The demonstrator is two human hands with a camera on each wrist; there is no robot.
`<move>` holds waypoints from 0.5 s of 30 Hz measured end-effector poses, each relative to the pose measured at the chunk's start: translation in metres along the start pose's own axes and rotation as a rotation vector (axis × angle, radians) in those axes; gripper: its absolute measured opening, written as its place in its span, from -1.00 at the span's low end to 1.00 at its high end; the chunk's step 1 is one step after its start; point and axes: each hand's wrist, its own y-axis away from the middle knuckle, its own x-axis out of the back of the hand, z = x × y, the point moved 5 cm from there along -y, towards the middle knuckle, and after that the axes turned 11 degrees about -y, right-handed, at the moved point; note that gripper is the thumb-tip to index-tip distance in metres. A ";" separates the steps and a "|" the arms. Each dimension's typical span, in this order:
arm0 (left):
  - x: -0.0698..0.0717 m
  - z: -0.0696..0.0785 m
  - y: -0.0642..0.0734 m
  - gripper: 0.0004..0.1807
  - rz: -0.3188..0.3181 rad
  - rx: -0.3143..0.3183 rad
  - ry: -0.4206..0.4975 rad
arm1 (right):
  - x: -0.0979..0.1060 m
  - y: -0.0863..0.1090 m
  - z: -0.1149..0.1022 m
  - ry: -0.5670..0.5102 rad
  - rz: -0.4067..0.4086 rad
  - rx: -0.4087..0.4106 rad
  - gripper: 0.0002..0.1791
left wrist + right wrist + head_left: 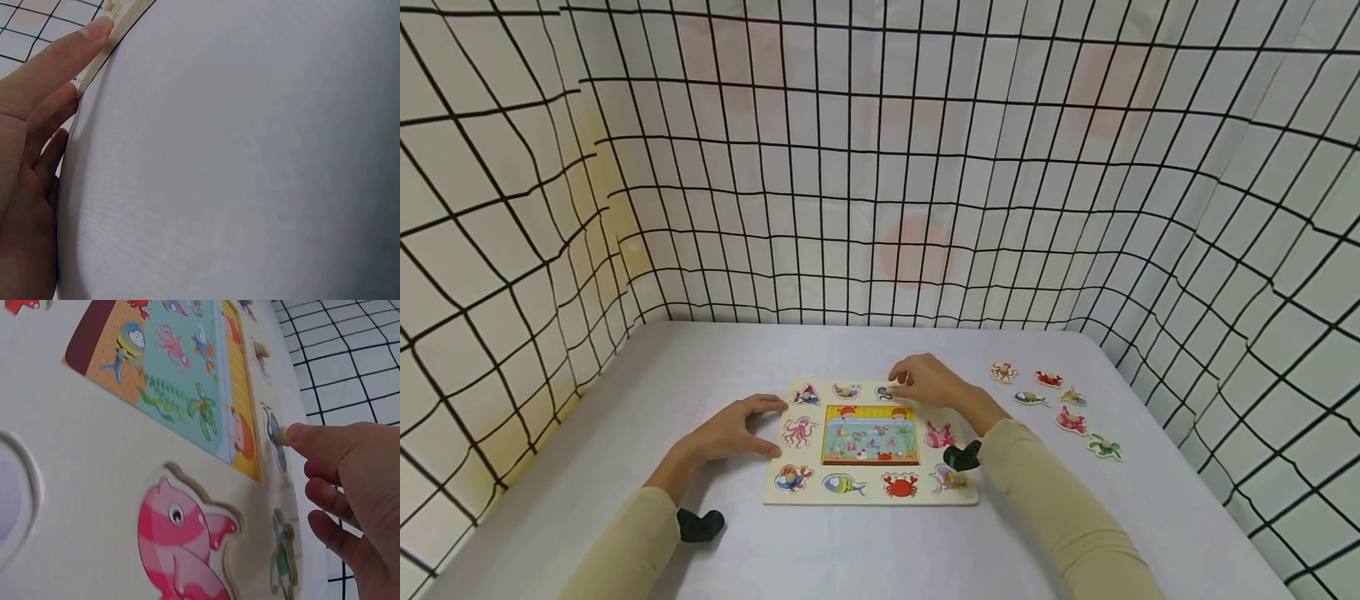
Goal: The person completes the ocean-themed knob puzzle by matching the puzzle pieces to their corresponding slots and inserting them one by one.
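The wooden knob puzzle board [872, 497] lies flat, with sea animals around a fish-tank picture [871, 440]. At its far edge, right of the middle, my right hand [931, 381] pinches the knob of a dark bluish puzzle piece [274, 429]. That piece sits at its matching recess; the index fingertip is hidden behind the thumb in the right wrist view. My left hand [730, 427] rests at the board's left edge, thumb and fingers spread apart. In the left wrist view its thumb [97, 30] touches the board's edge.
Right of the board lie several loose pieces, among them an octopus [1003, 372], a crab [1048, 379], a striped fish [1032, 398], a pink piece [1071, 421] and a turtle [1105, 447]. Black grid netting [880, 175] surrounds the white table [715, 367] at the back and sides.
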 end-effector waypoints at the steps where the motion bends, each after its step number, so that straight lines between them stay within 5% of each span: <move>1: 0.000 0.000 0.000 -0.07 0.000 0.001 0.002 | 0.002 0.002 0.001 -0.002 0.004 0.000 -0.73; 15: 0.001 -0.001 0.000 -0.07 -0.005 -0.038 0.028 | 0.031 0.031 0.027 -0.013 0.061 -0.085 -0.72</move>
